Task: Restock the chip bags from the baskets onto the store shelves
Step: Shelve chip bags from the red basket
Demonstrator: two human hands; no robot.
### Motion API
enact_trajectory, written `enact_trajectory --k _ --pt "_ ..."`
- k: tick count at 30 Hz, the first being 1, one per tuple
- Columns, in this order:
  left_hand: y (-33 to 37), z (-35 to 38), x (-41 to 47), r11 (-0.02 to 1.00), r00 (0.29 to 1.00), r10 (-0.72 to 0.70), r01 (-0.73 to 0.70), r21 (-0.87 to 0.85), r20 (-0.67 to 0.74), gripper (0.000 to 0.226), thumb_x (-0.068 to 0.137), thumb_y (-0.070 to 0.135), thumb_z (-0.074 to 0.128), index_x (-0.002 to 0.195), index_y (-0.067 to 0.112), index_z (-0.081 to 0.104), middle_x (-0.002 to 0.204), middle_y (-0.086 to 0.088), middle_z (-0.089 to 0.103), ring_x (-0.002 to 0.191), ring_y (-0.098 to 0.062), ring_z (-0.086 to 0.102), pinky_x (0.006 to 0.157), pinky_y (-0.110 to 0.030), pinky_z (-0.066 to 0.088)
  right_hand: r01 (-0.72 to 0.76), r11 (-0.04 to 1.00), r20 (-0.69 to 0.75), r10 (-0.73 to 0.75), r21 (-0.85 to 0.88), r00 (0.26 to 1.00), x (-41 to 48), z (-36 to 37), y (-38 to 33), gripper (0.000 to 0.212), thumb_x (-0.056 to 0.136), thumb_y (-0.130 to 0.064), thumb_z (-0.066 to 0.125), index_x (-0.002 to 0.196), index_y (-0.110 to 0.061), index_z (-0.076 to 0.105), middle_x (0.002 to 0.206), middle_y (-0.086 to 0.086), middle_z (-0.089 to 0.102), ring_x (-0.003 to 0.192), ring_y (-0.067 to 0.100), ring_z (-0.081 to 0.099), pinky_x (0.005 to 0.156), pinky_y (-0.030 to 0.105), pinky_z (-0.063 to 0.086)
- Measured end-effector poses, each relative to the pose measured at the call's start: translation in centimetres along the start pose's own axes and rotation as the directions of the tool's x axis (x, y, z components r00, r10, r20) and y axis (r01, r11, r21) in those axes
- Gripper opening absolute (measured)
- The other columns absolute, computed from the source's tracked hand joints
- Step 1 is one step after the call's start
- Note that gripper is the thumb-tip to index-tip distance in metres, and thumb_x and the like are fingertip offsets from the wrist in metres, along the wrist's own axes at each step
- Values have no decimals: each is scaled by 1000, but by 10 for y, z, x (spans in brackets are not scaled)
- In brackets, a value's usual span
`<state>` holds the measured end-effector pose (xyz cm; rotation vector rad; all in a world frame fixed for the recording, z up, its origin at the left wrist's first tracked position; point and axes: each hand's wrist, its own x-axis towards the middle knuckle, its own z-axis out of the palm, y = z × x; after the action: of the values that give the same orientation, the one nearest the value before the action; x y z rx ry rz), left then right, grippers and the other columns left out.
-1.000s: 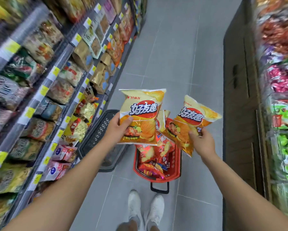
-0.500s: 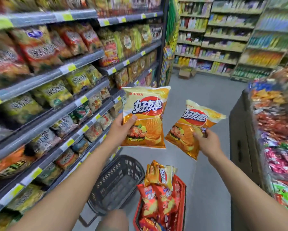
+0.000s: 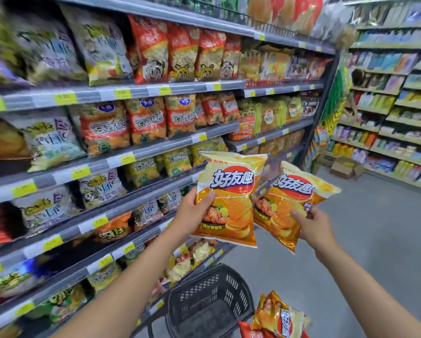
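Observation:
My left hand [image 3: 192,214] grips the lower left edge of a yellow-orange chip bag [image 3: 231,196], held upright in front of the snack shelves [image 3: 141,152]. My right hand [image 3: 310,228] grips a second, matching chip bag [image 3: 287,203] by its lower right side, tilted to the right and partly behind the first. Low in the view a black basket [image 3: 209,298] stands on the floor, its inside looking bare. More chip bags [image 3: 277,315] stick up at the bottom edge, beside a red basket that is almost wholly out of frame.
Grey shelves with yellow price tags fill the left side, packed with snack bags on every level. The aisle floor [image 3: 375,228] opens to the right. A cardboard box [image 3: 346,167] lies on the floor by the far shelving of bottles and packs.
The view has swung up from the floor and baskets to the shelves. Both hands have kept hold of their bags and carried them up and closer to the shelf front.

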<state>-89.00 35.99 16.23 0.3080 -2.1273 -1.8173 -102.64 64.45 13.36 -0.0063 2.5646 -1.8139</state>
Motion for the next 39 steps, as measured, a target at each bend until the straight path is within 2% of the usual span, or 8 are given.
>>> enact_trajectory --k 10,18,23,27,30,34,37,39 --pt "25 -112 -25 1000 970 25 -21 18 -241 52 88 73 63 132 45 58 125 13 72 115 -14 69 104 -50 55 219 975 117 -213 -44 970 1 88 -60 51 76 -56 72 93 -8 68 83 11 73 74 32 68 74 54 59" --pt "17 -198 -80 998 912 45 -20 66 -407 96 73 91 60 149 35 51 139 9 66 127 -18 63 109 -50 51 278 959 250 -257 -52 933 -59 138 -112 41 93 -44 70 86 -12 46 73 -5 43 72 20 46 59 32 33" --pt "22 -257 -149 997 876 49 -13 79 -479 38 102 53 59 135 34 60 120 11 74 113 -15 70 102 -43 55 343 939 315 -321 -16 893 -116 180 -131 48 94 -44 70 123 -6 63 110 5 69 102 28 63 78 40 53" --pt "25 -314 -222 994 835 91 -40 105 -543 30 105 43 56 134 36 59 121 17 71 113 -6 67 97 -30 52 380 925 384 -346 -14 856 -191 214 -153 60 94 -45 68 137 -5 57 124 8 65 103 25 59 84 39 49" --pt "25 -357 -276 989 791 94 -6 145 -605 34 103 49 56 135 37 59 123 16 71 116 -9 66 100 -35 52 408 913 434 -375 18 819 -246 238 -174 74 98 -41 66 155 -4 38 155 14 46 133 34 52 105 48 45" --pt "29 -410 -344 987 753 78 35 159 -654 36 104 50 56 136 36 58 127 13 70 118 -11 65 99 -35 50 378 917 514 -387 128 766 -311 270 -198 77 99 -41 64 159 -7 30 152 19 48 124 39 59 98 54 54" --pt "35 -444 -386 983 712 80 60 174 -698 26 105 46 55 130 38 58 118 18 71 111 -6 67 87 -25 51 411 901 543 -416 139 730 -348 294 -214 85 89 -58 65 154 -9 42 126 9 56 99 22 58 80 39 50" --pt "38 -463 -409 980 683 82 78 184 -726 30 105 48 54 133 37 58 118 17 71 111 -8 67 90 -29 52 432 891 539 -435 141 721 -368 311 -222 70 93 -51 66 146 -7 51 128 5 60 107 23 59 86 39 48"
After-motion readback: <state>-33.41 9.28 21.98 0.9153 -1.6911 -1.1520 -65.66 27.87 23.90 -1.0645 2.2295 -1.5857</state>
